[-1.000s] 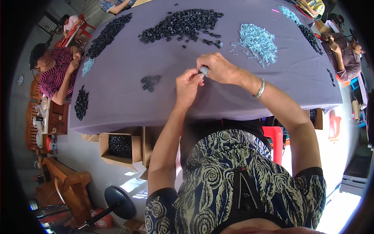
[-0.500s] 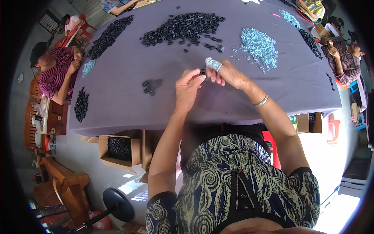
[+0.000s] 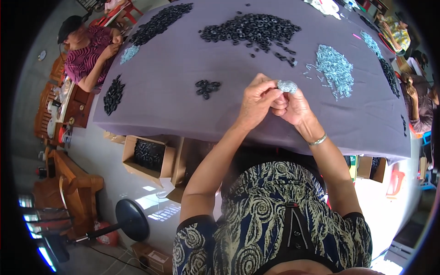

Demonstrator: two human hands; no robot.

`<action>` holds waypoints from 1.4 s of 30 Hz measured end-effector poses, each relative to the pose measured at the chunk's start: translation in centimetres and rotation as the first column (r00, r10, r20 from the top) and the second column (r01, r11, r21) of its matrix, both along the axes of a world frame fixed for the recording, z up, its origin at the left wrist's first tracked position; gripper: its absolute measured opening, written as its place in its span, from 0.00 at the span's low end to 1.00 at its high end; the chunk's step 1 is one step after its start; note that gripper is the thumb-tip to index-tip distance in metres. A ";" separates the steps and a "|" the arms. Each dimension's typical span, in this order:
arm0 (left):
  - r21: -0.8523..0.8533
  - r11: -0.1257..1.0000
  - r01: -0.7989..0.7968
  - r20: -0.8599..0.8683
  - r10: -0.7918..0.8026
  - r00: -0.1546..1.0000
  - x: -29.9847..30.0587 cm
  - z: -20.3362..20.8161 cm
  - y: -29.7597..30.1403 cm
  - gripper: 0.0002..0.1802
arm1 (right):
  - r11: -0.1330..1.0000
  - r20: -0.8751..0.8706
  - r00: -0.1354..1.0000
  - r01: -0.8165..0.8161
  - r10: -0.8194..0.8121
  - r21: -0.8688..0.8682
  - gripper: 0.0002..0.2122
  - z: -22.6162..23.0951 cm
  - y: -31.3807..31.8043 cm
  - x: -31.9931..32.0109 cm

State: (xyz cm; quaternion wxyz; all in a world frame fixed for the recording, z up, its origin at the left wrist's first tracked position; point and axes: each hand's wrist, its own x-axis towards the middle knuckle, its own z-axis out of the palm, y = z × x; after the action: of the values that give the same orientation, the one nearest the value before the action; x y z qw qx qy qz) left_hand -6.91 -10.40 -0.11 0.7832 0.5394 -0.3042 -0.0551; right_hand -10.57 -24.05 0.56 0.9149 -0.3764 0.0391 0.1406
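My left hand point(image 3: 257, 101) and my right hand point(image 3: 293, 105) meet above the front part of the cloth-covered table, right of its middle. Silvery wrapping point(image 3: 288, 86) covers a digit of my right hand. The fingers of both hands are closed and pressed together. A small black part showed in my left fingertips a moment ago; the fingers hide it now. I cannot make out what my right fingers hold. To the left of my hands lies a small cluster of black parts point(image 3: 207, 88). Beyond my right hand spreads a pile of small, shiny, pale-blue metal pieces point(image 3: 334, 71).
A large heap of black ring-like parts point(image 3: 252, 31) covers the far middle of the purple-grey tablecloth point(image 3: 169, 101). More black piles point(image 3: 113, 95) line the left side. Co-workers point(image 3: 91, 55) sit around the table. An open cardboard box point(image 3: 149, 156) of black parts stands below the front edge.
My view has shifted, so the table contents appear farther right. My right hand has come in against my left, and the black part between my left fingertips is now hidden.
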 end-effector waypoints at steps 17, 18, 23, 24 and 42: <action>0.486 0.261 -0.834 0.731 0.402 0.552 6.2 -0.8 8.6 0.11 | 0.415 0.406 0.910 0.402 -0.083 -0.816 0.10 -0.7 -5.5 -0.6; 0.478 0.197 -0.856 0.766 0.384 0.515 6.7 -1.1 9.5 0.10 | 0.306 0.438 0.890 0.455 -0.127 -0.836 0.08 -0.6 -6.2 -0.7; 0.644 0.051 -0.764 0.711 0.331 0.621 6.8 -0.5 10.1 0.11 | 0.007 0.580 0.785 0.595 -0.218 -0.804 0.05 -1.4 -11.2 -1.1; 0.648 -0.023 -0.761 0.732 0.295 0.614 6.8 -0.3 10.2 0.10 | 0.018 0.527 0.819 0.544 -0.226 -0.839 0.06 -0.8 -11.6 -1.0; 0.554 0.644 -0.528 0.539 0.205 0.817 2.1 -2.3 1.7 0.07 | -0.634 0.298 0.888 0.459 0.350 -0.623 0.10 -0.3 -9.2 8.4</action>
State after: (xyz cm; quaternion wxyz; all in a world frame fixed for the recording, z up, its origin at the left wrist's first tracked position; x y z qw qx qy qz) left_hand -4.84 -8.73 -2.39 0.4355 0.8375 -0.3068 0.1215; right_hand -2.19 -33.22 0.25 0.0135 -0.9898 -0.0366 -0.1368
